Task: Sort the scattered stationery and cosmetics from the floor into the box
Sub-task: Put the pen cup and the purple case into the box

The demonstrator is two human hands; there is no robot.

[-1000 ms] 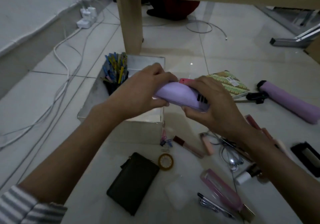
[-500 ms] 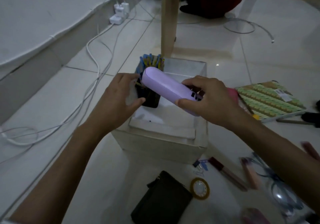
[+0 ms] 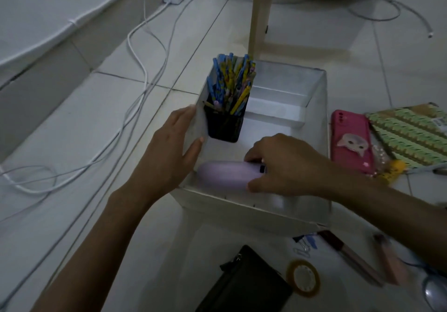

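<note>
**Ana:** Where was the purple case (image 3: 222,175) seen?

**Ben:** It was seen inside the box (image 3: 324,142), low down, close to the near wall and the left corner. It was laid on its side. Whether the bottom was touched by it could not be told.

**Ana:** How was it held?

**Ben:** It was gripped by the right hand (image 3: 287,166). The fingers were curled over its far side and the thumb was pressed on its near side. Its right end was hidden by the hand.

**Ana:** And what was done by the left hand (image 3: 169,152)?

**Ben:** It was laid flat on the outside of the box's left wall. Its fingers were kept nearly straight, and nothing was grabbed by it.

**Ana:** What else was seen in the box?

**Ben:** A black cup (image 3: 223,128) packed with pens (image 3: 232,82) was stood by the left wall, behind the case and apart from it.

**Ana:** What was found on the floor?

**Ben:** A pink phone (image 3: 350,140) was laid just beside the right wall, and a patterned notebook (image 3: 411,135) was laid to the right of the phone. In front of the box a black wallet (image 3: 244,285), a yellow tape roll (image 3: 303,278), some small clips (image 3: 304,241) and two thin tubes (image 3: 350,257) were scattered. White cables (image 3: 142,70) were spread out on the left. A wooden table leg (image 3: 260,12) was seen behind the box.
</note>
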